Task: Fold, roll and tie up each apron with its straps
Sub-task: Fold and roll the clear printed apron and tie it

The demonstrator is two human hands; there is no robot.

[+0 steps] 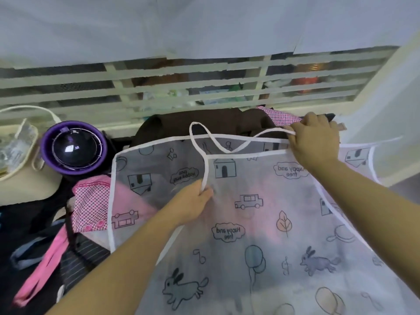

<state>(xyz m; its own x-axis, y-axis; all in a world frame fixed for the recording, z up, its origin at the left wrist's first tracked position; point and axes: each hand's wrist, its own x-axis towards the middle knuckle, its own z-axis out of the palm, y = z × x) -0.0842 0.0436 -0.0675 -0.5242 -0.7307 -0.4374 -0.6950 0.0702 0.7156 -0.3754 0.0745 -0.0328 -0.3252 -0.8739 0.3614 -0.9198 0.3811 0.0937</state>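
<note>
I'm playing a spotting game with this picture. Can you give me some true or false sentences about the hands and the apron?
1. The left hand pinches the strap. True.
2. The apron is already rolled up and tied. False: it lies spread out.
3. The right hand grips the strap near the apron's top edge. True.
4. The bowl is red. False: it is purple.
5. The apron has rabbits drawn on it. True.
</note>
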